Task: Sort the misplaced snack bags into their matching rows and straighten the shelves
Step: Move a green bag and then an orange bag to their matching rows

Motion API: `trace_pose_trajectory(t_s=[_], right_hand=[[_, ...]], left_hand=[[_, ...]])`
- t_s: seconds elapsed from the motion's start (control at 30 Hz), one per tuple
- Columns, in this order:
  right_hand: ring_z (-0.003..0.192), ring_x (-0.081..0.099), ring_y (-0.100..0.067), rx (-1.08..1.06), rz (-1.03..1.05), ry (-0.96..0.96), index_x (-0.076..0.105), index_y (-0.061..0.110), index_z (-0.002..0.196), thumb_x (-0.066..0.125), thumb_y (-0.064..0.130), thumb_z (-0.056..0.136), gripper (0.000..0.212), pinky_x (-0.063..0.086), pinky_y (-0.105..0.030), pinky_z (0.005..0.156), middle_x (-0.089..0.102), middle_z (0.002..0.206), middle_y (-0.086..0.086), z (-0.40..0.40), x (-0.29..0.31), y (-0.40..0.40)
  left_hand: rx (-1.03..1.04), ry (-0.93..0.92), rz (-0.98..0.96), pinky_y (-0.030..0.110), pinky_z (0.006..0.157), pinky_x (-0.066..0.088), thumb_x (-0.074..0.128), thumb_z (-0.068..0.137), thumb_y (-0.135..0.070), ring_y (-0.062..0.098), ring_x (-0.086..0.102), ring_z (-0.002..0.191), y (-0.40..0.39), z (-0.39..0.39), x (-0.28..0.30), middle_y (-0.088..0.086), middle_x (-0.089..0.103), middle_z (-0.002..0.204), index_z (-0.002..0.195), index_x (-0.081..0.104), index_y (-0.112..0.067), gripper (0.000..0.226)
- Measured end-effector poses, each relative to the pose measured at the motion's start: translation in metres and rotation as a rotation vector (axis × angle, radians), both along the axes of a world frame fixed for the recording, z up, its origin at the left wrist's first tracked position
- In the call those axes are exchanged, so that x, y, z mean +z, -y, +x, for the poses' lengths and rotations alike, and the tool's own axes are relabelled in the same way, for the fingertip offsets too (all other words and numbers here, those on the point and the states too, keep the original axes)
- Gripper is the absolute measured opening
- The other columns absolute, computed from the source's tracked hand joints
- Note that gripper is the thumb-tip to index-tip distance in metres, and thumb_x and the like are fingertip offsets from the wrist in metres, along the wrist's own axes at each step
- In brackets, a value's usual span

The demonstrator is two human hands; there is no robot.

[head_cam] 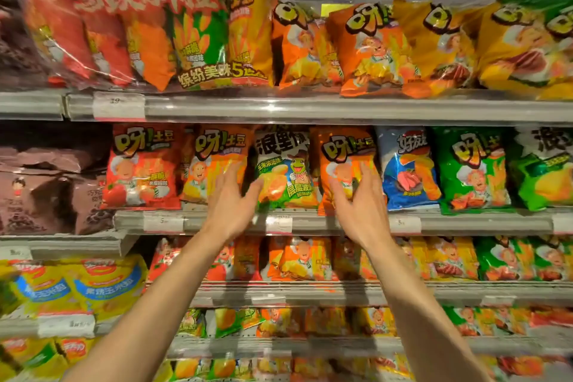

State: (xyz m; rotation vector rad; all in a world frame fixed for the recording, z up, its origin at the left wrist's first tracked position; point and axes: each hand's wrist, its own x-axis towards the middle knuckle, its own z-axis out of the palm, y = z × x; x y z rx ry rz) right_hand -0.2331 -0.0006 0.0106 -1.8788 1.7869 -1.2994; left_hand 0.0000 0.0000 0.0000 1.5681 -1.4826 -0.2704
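Supermarket shelves (310, 110) stand tightly packed with snack bags behind clear price rails. On the middle shelf, the green-and-white frog bag (283, 164) sits between orange potato-chip bags (345, 164), edges touching. The left hand (231, 198) and right hand (359, 201), fingers spread and grasping nothing, flank it.

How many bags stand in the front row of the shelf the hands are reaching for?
7, left to right: red bag, orange-yellow bag, frog bag between the hands, orange bag, blue bag, green bag, cut-off green bag. More may hide behind.
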Motion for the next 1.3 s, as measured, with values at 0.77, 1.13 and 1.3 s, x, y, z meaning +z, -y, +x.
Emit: trace_pose_trajectory(t_s=[0.77,1.13,1.3], right_hand=[[0.124,0.055,-0.031,0.253,0.246,-0.21,0.009,0.014,0.157,0.051,0.033,0.1,0.074,0.048,-0.041,0.1,0.051,0.142,-0.014,0.057,-0.003,0.092],[0.124,0.057,-0.022,0.289,0.237,-0.002,0.018,0.017,0.155,0.054,0.028,0.1,0.067,0.047,-0.038,0.104,0.056,0.14,-0.004,0.051,-0.006,0.091],[0.129,0.052,-0.018,0.343,0.243,0.099,0.019,0.017,0.155,0.054,0.029,0.101,0.066,0.043,-0.036,0.108,0.054,0.142,-0.002,0.046,-0.005,0.093]], left_hand=[[-0.123,0.007,0.183,0.042,0.1,0.05,0.05,0.103,-0.028,0.023,0.057,0.119,0.078,-0.017,0.003,0.006,0.053,0.142,0.154,0.022,-0.027,0.058],[-0.133,0.068,0.078,0.039,0.101,0.047,0.054,0.099,-0.039,0.024,0.052,0.123,0.081,-0.01,0.004,0.009,0.052,0.133,0.152,0.028,-0.034,0.059],[-0.17,0.047,0.026,0.037,0.104,0.043,0.051,0.101,-0.039,0.022,0.049,0.129,0.078,-0.006,0.007,0.006,0.052,0.14,0.151,0.029,-0.034,0.055]])
